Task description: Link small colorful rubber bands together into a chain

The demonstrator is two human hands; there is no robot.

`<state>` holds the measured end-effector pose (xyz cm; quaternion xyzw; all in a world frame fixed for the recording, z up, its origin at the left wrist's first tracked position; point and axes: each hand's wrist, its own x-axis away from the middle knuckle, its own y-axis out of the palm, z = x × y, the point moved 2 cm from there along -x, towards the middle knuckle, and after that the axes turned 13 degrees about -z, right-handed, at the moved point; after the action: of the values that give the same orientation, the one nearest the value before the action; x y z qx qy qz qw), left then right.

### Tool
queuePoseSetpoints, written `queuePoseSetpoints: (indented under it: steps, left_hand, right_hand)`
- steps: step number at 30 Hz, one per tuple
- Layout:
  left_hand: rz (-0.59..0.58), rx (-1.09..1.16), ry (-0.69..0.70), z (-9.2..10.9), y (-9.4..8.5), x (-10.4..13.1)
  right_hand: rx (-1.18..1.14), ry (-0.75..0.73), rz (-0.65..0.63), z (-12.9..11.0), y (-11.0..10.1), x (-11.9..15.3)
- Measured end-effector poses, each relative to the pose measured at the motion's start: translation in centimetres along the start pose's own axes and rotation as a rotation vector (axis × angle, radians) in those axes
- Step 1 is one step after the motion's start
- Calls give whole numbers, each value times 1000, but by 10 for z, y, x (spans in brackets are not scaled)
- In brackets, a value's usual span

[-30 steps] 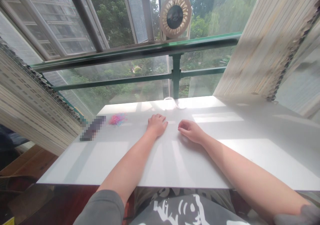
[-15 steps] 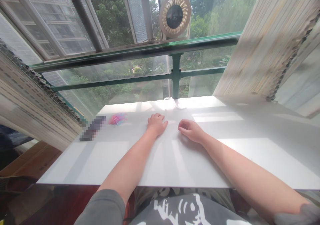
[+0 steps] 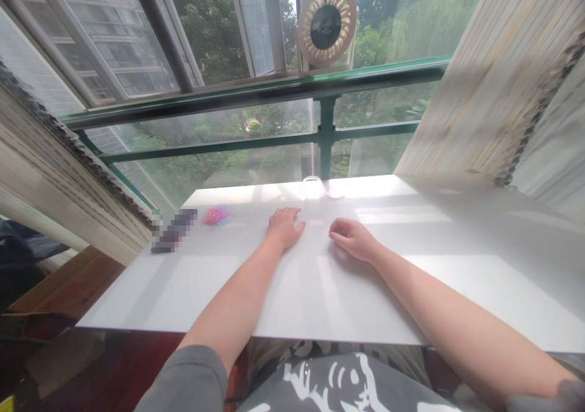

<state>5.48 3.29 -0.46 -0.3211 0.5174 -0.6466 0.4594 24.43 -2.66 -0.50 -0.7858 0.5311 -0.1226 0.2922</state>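
Note:
My left hand [image 3: 284,227] lies palm down on the white tabletop [image 3: 301,296], fingers spread and nothing in it. To its right, my right hand [image 3: 351,236] rests on its little-finger side, the fingers loosely curled and the thumb apart from them; I see nothing held there. Beyond the hands, near the far edge, stand a clear round container [image 3: 313,186] and a clear round disc [image 3: 335,190] like a lid. Left of my left hand sits a small loose pile of thin pink, purple and blue pieces [image 3: 218,215], too fine to name surely.
A dark, blurred-out oblong object [image 3: 175,231] lies at the table's left edge. Behind the table runs a green and black railing [image 3: 256,92] with a round fan [image 3: 326,25] above it. Curtains [image 3: 457,83] hang at both sides. A cardboard box [image 3: 68,284] stands below left.
The view has shifted slightly, so the table and background sit a little further right. Both hands keep their places and poses on the table.

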Motion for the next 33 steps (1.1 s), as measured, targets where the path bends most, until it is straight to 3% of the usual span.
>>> queuePoseSetpoints:
  steps: [25, 29, 33]
  left_hand:
    - [12, 65, 69, -4, 4, 2]
    - [104, 118, 54, -19, -2, -2]
    - [275, 207, -5, -52, -21, -1]
  right_hand:
    - [-8, 37, -33, 1, 2, 0]
    - [1, 40, -34, 0, 1, 1]
    - [7, 52, -37, -1, 0, 1]
